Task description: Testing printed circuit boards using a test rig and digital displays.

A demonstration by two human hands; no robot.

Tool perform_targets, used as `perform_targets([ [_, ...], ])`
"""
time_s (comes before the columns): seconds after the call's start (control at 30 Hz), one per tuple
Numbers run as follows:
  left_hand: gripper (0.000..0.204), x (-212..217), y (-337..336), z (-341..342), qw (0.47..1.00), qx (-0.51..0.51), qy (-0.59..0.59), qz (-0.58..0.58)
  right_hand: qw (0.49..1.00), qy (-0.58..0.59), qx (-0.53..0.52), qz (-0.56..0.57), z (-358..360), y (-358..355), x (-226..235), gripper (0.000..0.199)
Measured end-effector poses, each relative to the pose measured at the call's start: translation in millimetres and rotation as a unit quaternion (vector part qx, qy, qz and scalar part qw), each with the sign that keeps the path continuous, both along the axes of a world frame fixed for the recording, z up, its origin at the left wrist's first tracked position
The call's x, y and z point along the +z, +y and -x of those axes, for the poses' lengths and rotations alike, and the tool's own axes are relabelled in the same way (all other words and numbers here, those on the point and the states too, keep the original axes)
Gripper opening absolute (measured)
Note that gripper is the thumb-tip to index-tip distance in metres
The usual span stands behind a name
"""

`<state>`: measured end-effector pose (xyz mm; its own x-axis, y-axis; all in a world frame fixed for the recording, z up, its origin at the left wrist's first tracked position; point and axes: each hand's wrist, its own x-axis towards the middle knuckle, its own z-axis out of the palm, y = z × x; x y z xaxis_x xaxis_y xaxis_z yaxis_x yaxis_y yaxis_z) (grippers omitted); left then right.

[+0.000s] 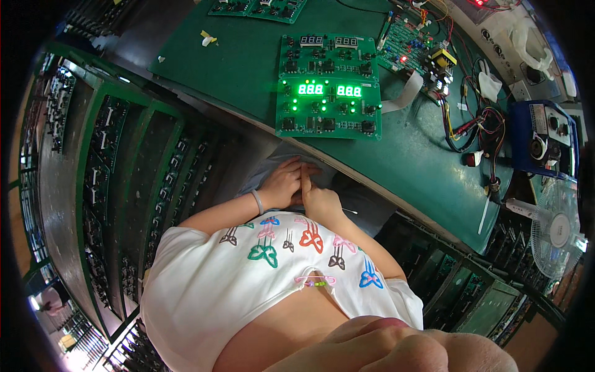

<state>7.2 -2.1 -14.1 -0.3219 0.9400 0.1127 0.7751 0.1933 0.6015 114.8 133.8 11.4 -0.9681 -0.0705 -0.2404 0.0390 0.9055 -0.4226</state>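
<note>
Low in my lap, below the table edge, my left hand (282, 185) rests with its fingers stretched out. Against it lies my right hand (319, 198), index finger extended and touching the left fingers. The other right fingers look curled and are partly hidden. A thin pale stick (351, 212) pokes out beside the right wrist; whether the hand holds it is unclear. On the table ahead sits a green circuit board panel (328, 106) with glowing green digits in its nearer half and unlit displays in its farther half. A grey ribbon cable (404, 93) joins it to another circuit board (406, 44).
Wires (462, 133) spread across the right side of the green table (242, 80), near a blue-cased device (545, 139) and a white fan (559, 229). More boards (257, 8) lie at the far edge. Racks of boards (102, 161) stand at my left.
</note>
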Motion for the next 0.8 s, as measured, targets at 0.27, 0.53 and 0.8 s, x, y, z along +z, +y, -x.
perform_targets([
  [0.27, 0.066, -1.0, 0.3, -0.9, 1.0, 0.007, -0.012, 0.004, 1.0, -0.006, 0.0, -0.003, 0.9, 0.1, 7.4, 0.085],
  [0.53, 0.07, -2.2, 0.0, -1.1, 1.0, 0.006, -0.009, 0.008, 1.0, -0.008, -0.005, 0.02, -0.2, 1.0, 2.6, 0.087],
  [0.8, 0.071, -1.7, -0.4, 0.0, 1.0, 0.001, -0.005, 0.004, 1.0, -0.019, 0.001, 0.017, 1.5, 1.1, 6.5, 0.086],
])
